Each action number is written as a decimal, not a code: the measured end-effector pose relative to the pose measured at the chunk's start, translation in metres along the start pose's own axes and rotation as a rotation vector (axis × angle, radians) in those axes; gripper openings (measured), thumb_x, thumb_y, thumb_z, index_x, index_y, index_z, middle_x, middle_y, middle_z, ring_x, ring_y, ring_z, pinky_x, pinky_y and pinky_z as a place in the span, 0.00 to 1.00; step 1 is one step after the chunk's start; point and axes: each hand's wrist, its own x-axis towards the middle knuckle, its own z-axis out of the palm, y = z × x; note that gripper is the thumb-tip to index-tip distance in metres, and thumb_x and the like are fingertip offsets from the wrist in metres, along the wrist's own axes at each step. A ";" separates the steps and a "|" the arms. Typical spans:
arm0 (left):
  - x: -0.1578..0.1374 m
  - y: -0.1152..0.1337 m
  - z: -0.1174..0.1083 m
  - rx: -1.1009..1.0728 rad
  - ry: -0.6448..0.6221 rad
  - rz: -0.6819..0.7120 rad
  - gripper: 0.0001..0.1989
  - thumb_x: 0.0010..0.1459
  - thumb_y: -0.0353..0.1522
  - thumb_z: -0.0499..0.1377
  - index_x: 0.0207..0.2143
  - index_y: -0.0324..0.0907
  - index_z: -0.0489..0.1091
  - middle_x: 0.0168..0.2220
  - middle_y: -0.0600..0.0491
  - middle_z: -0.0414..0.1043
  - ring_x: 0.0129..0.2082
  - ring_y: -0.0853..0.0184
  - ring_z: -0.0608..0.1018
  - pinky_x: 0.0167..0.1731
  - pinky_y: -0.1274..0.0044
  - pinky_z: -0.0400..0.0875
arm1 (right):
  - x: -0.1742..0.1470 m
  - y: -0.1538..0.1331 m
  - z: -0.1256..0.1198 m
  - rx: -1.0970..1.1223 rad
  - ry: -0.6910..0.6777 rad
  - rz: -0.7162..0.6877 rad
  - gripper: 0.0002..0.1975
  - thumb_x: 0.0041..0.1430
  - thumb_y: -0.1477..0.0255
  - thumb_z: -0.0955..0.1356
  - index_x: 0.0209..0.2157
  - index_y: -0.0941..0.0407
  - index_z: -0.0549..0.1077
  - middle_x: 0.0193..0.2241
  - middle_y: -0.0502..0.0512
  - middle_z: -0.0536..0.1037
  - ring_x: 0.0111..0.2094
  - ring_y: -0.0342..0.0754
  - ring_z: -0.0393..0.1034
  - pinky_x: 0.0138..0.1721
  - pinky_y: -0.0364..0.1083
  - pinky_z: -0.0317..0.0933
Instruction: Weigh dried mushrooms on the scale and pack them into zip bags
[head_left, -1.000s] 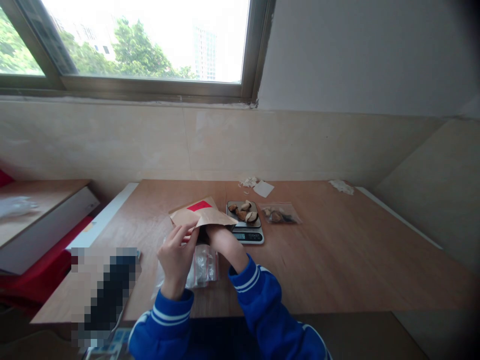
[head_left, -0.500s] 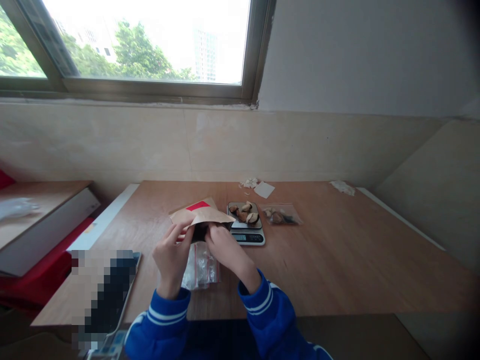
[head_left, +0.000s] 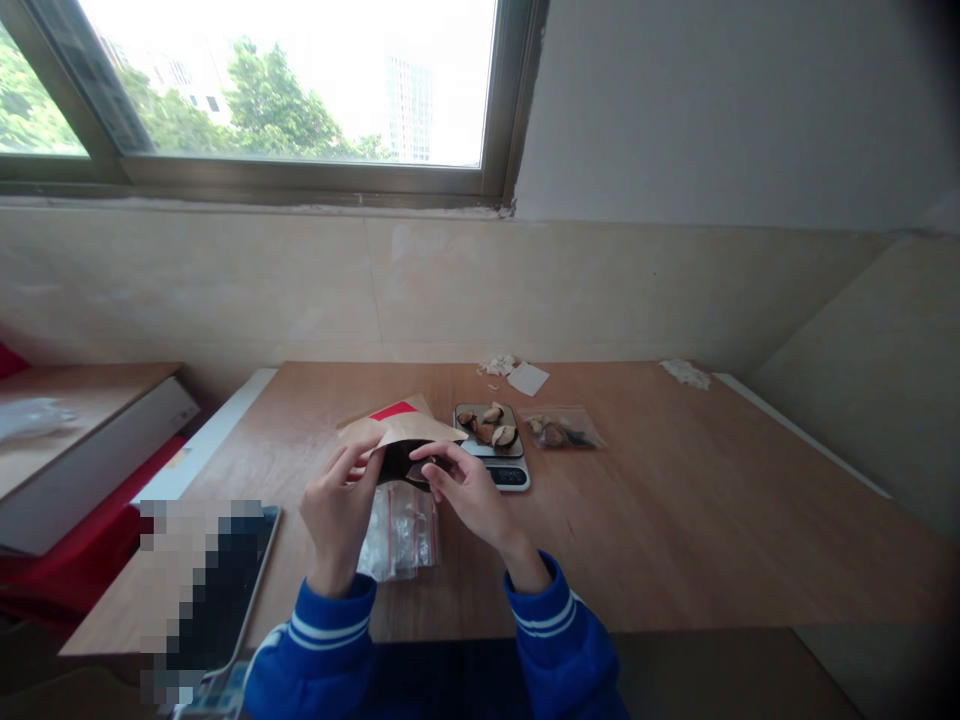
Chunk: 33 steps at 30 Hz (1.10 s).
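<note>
My left hand (head_left: 341,500) grips the left edge of a brown kraft paper bag (head_left: 424,430) with a red patch, its dark mouth gaping toward me. At that mouth, my right hand (head_left: 465,490) pinches a dark brownish piece that looks like a dried mushroom (head_left: 426,467), partly hidden by the fingers. Behind the right hand stands a kitchen scale (head_left: 516,478), its display partly covered. Several dried mushrooms (head_left: 487,428) lie on its plate. Below the bag, clear zip bags with red strips (head_left: 401,535) rest on the table.
Right of the scale lies a clear bag of mushroom pieces (head_left: 561,430). White scraps (head_left: 499,366) and a white card (head_left: 529,378) are at the table's back, crumpled tissue (head_left: 685,374) farther right. A blurred-out tablet-like object (head_left: 225,590) lies at the left edge.
My right hand has drawn back out of the bag toward the right, and a dark piece now shows between its fingers. My left hand keeps hold of the bag.
</note>
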 end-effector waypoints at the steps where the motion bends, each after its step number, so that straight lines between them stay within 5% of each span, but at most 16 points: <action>1: 0.001 0.000 0.000 0.008 -0.001 -0.001 0.10 0.58 0.40 0.60 0.37 0.48 0.79 0.31 0.56 0.78 0.23 0.72 0.76 0.26 0.81 0.65 | -0.002 0.000 -0.002 0.024 0.016 -0.006 0.17 0.59 0.57 0.69 0.42 0.55 0.74 0.38 0.52 0.75 0.24 0.39 0.63 0.27 0.41 0.62; 7: 0.016 0.000 -0.005 0.087 0.000 -0.011 0.09 0.57 0.40 0.62 0.37 0.49 0.78 0.29 0.58 0.76 0.23 0.72 0.74 0.26 0.80 0.63 | -0.007 0.023 -0.030 0.166 0.367 -0.023 0.21 0.49 0.58 0.75 0.39 0.53 0.65 0.29 0.47 0.71 0.23 0.41 0.65 0.25 0.42 0.64; 12: 0.027 0.000 -0.007 0.125 0.011 -0.024 0.07 0.57 0.40 0.62 0.36 0.51 0.79 0.28 0.60 0.75 0.23 0.73 0.74 0.26 0.80 0.63 | 0.001 0.077 -0.064 -0.131 0.632 -0.019 0.23 0.46 0.54 0.74 0.33 0.55 0.65 0.29 0.50 0.72 0.28 0.46 0.68 0.31 0.46 0.64; 17: 0.027 0.000 -0.008 0.108 -0.004 -0.035 0.07 0.56 0.40 0.62 0.36 0.51 0.79 0.28 0.59 0.75 0.23 0.72 0.74 0.26 0.80 0.63 | 0.011 0.110 -0.074 -0.751 0.644 -0.089 0.15 0.56 0.57 0.70 0.32 0.56 0.71 0.35 0.57 0.73 0.41 0.54 0.66 0.46 0.55 0.60; 22: 0.027 -0.001 -0.009 0.105 -0.011 -0.040 0.08 0.56 0.40 0.62 0.37 0.51 0.79 0.28 0.59 0.76 0.23 0.72 0.74 0.26 0.80 0.64 | 0.021 0.111 -0.069 -1.138 0.631 -0.066 0.11 0.61 0.62 0.68 0.37 0.57 0.73 0.42 0.62 0.69 0.45 0.58 0.62 0.48 0.57 0.57; 33: 0.041 0.010 -0.008 0.055 -0.028 -0.009 0.09 0.56 0.41 0.61 0.35 0.50 0.79 0.29 0.59 0.75 0.22 0.72 0.72 0.27 0.78 0.64 | -0.001 0.108 -0.095 -1.054 0.879 -0.186 0.10 0.65 0.70 0.60 0.39 0.57 0.71 0.40 0.60 0.69 0.47 0.55 0.63 0.51 0.56 0.55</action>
